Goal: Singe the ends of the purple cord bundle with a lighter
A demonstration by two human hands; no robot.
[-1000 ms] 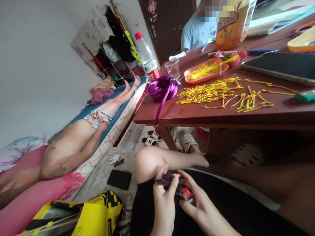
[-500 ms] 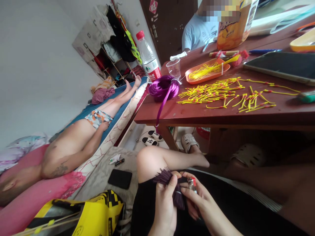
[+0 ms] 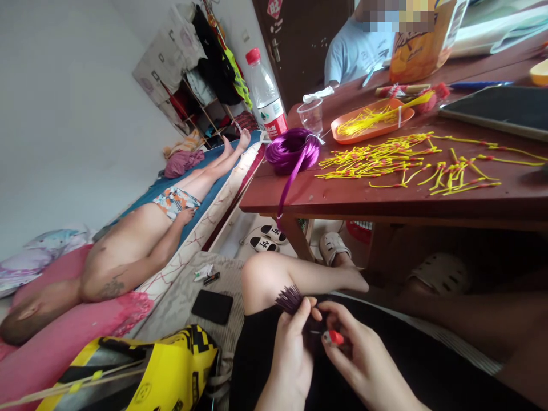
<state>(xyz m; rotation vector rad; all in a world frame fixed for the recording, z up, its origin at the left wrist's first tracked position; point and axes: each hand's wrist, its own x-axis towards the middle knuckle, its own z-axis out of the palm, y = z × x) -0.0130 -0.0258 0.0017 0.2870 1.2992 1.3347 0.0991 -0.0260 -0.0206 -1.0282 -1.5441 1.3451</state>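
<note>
My left hand [image 3: 293,348] is closed around a bundle of short, dark purple cords [image 3: 289,299], whose cut ends fan out past the thumb above my lap. The bundle's lower end is dark and partly hidden between my hands. Just to its right, my right hand [image 3: 363,351] grips a lighter [image 3: 334,337] with a red top, its metal end pointing left toward the bundle. No flame shows. On the table beyond lie a purple cord coil [image 3: 293,151], with one strand hanging over the edge, and many yellow knotted cords [image 3: 385,157] with red bits.
The red-brown table [image 3: 342,197] also bears a bottle [image 3: 266,97], a plastic cup [image 3: 311,116], an orange tray [image 3: 340,137] of yellow cords and a tablet-like device [image 3: 505,111]. A person lies on the bed at left; another sits behind the table. A black phone [image 3: 213,306] lies beside my knee.
My right hand has drawn slightly away from the bundle and turned the lighter from upright to nearly level. My left hand still grips the cords. The view has shifted slightly.
</note>
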